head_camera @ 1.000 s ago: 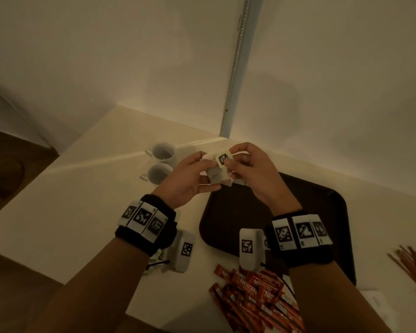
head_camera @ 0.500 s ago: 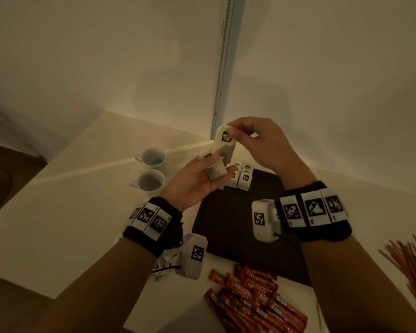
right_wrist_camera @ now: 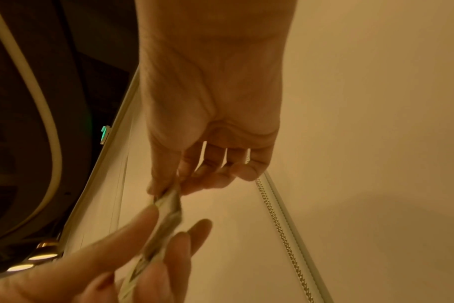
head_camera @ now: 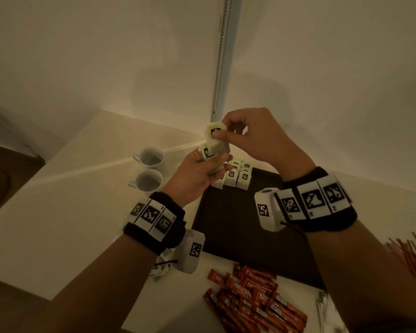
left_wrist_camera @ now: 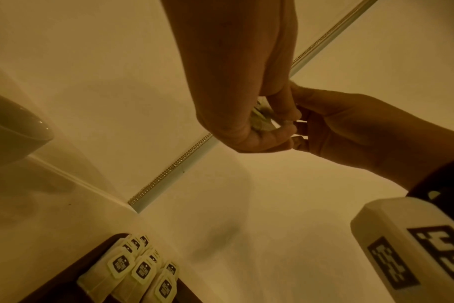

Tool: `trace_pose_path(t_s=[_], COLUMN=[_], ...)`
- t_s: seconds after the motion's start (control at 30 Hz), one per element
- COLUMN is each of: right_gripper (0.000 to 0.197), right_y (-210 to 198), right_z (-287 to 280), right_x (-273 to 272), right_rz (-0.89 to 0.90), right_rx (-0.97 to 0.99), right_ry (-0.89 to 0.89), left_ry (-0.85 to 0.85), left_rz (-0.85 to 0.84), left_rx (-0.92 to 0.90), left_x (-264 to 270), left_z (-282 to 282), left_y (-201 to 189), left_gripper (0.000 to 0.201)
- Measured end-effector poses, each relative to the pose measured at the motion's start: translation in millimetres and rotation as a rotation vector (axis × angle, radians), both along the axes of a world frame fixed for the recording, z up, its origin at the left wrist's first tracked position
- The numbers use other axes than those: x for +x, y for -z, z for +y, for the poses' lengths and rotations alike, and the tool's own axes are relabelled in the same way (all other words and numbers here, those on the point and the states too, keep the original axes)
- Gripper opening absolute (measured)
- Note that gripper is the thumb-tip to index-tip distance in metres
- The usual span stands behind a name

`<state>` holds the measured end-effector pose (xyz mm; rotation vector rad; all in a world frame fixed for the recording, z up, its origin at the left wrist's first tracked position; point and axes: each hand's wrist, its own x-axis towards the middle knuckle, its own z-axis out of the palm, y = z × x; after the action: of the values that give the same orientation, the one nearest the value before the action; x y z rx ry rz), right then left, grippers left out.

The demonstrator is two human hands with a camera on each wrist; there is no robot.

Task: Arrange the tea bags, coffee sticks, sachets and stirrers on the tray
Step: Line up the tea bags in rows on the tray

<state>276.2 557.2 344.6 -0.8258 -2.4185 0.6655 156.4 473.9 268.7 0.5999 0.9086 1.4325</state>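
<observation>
- So the small stack of pale paper tea bags (head_camera: 214,155) is up in the air above the far left corner of the dark brown rectangular tray (head_camera: 238,227), held between both hands.
- Left hand (head_camera: 197,174) cups the stack from below, fingers curled round it.
- Right hand (head_camera: 252,135) pinches the top tea bag (head_camera: 215,131) between thumb and forefinger, other fingers loosely bent.
- Right below, a tidy cluster of the same tea bags with dark labels (head_camera: 235,176) sits on the tray's far left corner, packed side by side.
- Red Nescafe coffee sticks (head_camera: 252,299) lie in a loose pile on the cream worktop (head_camera: 58,212), just off the tray's near edge.
- Thin reddish-brown stirrers (head_camera: 411,255) are fanned out at the right edge.
- Two white ceramic cups (head_camera: 149,171) stand left of the tray, next to each other.
</observation>
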Motion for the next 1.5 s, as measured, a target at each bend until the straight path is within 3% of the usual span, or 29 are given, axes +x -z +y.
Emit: trace_pose_path(t_s=[0.1, 0.27, 0.37, 0.67, 0.97, 1.23, 1.4, 1.5], right_gripper=[0.013, 0.024, 0.01, 0.011, 0.005, 0.01, 0.007, 0.013], right_y=[-0.3, 3.1, 8.0, 3.3, 15.6, 41.3, 90.1, 133.4], right_z=[0.3, 1.0, -2.1, 2.6, 9.1, 22.5, 38.0, 44.2], right_x=[-0.3, 5.6, 3.3, 3.0, 9.7, 15.9, 30.2, 35.4], right_rz=[-0.026, 0.026, 0.067, 0.039, 0.213, 0.209, -0.052, -0.234], right_rx=[0.009, -0.06, -0.074, 0.08, -0.108, -0.292, -0.379, -0.437], right_ry=[-0.025, -0.068, -0.082, 0.005, -0.012, -0.035, 0.133, 0.176], left_ry=[-0.017, 0.006, 0.047, -0.088, -0.093, -0.075, -0.149, -0.151], left_rz=[0.019, 0.154, 0.245, 0.131, 0.233, 0.378, 0.135, 0.075], left_rx=[0.013, 0.039, 0.031, -0.001, 0.008, -0.058, -0.22, -0.264], left_x=[1.5, -0.5, -1.9, -5.7, -8.5, -13.8, -30.9, -36.2], left_z=[0.6, -0.1, 0.2, 2.0, 2.5, 2.7, 6.4, 10.8], left_y=[-0.2, -3.8, -4.7, 0.2, -0.9, 12.6, 20.9, 19.2], left_gripper=[0.01, 0.009, 0.009, 0.011, 0.007, 0.014, 0.024, 0.036])
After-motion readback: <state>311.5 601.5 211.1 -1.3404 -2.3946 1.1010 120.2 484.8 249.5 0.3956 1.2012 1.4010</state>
